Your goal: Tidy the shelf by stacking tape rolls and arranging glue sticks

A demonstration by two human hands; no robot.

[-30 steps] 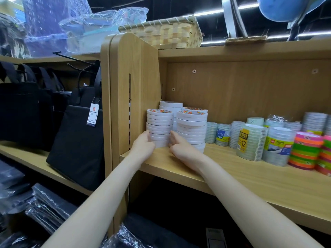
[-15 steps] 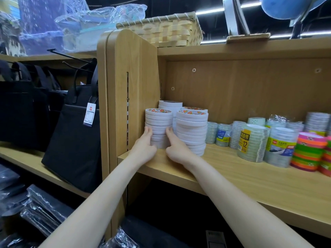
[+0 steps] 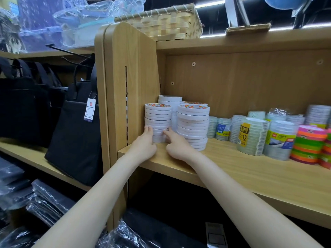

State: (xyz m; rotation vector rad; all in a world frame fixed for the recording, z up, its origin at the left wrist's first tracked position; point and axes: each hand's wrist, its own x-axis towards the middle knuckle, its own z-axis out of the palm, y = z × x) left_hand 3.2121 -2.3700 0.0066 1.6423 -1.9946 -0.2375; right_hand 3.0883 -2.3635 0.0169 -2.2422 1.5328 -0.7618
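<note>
A stack of white tape rolls (image 3: pixel 158 117) stands at the left end of the wooden shelf (image 3: pixel 250 169), close to the side panel (image 3: pixel 136 77). My left hand (image 3: pixel 145 144) presses its lower left side with straight fingers. From the right, my right hand (image 3: pixel 177 146) touches the same stack low down with its index finger. A second white stack (image 3: pixel 193 126) stands just to the right, and a third (image 3: pixel 170 100) stands behind the two. No glue sticks are in view.
Packs of clear tape (image 3: pixel 252 136) and a pile of coloured tape rolls (image 3: pixel 310 145) fill the shelf's right half. A woven basket (image 3: pixel 161 22) sits on top of the unit. Black bags (image 3: pixel 75 136) hang to the left of the side panel.
Both hands moved up from the foot of the two front stacks and now flank the left stack. My right hand left the right stack's front.
</note>
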